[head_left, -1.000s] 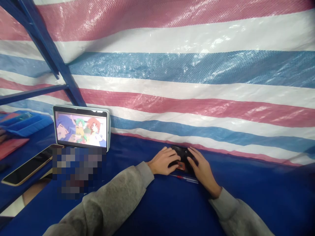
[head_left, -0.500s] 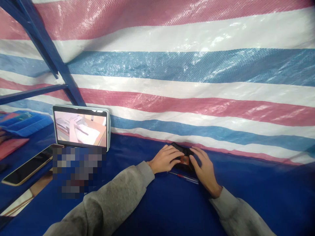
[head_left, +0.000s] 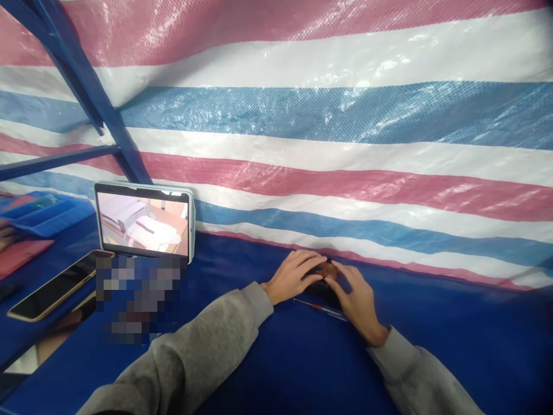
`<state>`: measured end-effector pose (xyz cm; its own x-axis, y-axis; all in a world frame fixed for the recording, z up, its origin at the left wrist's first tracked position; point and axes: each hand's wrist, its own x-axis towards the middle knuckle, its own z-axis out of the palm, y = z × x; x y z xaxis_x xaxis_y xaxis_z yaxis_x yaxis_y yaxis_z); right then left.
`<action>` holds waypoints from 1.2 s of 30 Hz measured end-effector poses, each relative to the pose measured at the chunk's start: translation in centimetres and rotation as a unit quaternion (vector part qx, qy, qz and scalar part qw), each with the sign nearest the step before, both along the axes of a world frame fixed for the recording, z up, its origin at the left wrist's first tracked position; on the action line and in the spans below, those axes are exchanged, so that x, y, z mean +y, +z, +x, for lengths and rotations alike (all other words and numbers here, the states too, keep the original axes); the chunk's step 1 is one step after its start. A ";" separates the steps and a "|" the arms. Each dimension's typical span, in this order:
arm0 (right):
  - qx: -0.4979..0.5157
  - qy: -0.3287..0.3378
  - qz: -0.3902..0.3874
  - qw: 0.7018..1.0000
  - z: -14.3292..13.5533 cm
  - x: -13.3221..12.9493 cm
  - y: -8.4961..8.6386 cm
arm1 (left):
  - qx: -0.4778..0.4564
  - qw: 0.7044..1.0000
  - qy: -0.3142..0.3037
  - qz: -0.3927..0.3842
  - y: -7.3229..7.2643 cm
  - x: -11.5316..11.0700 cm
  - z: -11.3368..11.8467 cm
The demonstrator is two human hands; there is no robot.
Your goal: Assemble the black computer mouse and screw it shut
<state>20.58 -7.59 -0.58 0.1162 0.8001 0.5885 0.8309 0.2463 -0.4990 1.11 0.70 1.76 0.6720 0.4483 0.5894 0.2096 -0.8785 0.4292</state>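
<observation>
L hand (head_left: 298, 275): thumb + fingertips closed on L end of a small brown block (head_left: 330, 271); R hand (head_left: 356, 297) pinches its R end btwn thumb & forefinger. Block is held btwn the two hands, near far edge of the blue tabletop (head_left: 280, 369), over a black object (head_left: 326, 292) mostly hidden by the hands; can't tell what it is. Just nearer the wearer, a slim screwdriver-like tool (head_left: 318, 307), red mid-part, lies slantwise on the tabletop. Both arms in grey sleeves (head_left: 207, 334).

Well off to L: tablet (head_left: 144, 223) upright, tilted back, screen lit w/ cartoon; pixelated patch in front of it, contents unreadable. Next to that, phone (head_left: 56, 288) flat, screen dark. Further L: red sheet (head_left: 26, 256), blue compartment tray (head_left: 71, 218), co-worker's hand (head_left: 6, 233) at pic edge. Behind: striped tarp (head_left: 345, 115), red/white/blue, + blue metal post (head_left: 97, 98).
</observation>
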 end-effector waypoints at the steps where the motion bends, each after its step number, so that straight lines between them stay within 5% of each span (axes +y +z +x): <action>1: 0.003 -0.003 0.003 1.000 0.0 0.0 0.0 | -0.002 1.000 0.005 -0.007 -0.1 0.0 0.0; 9: 0.014 0.006 0.027 1.000 -0.5 -0.2 0.3 | -0.041 0.998 0.018 0.036 -1.5 0.8 0.0; 15: 0.075 0.035 0.029 0.996 -0.4 -0.3 0.5 | -0.043 0.997 0.014 0.067 -1.2 0.6 -0.1; 36: 0.147 0.021 -0.017 0.989 -0.8 -0.7 0.7 | -0.075 0.997 0.015 0.003 -1.6 0.7 0.0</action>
<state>19.82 -8.25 0.17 0.2436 0.8269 0.5069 0.6385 0.2567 -0.7256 1.06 1.37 0.18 0.5627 0.4632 0.6847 0.1693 -0.8753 0.4530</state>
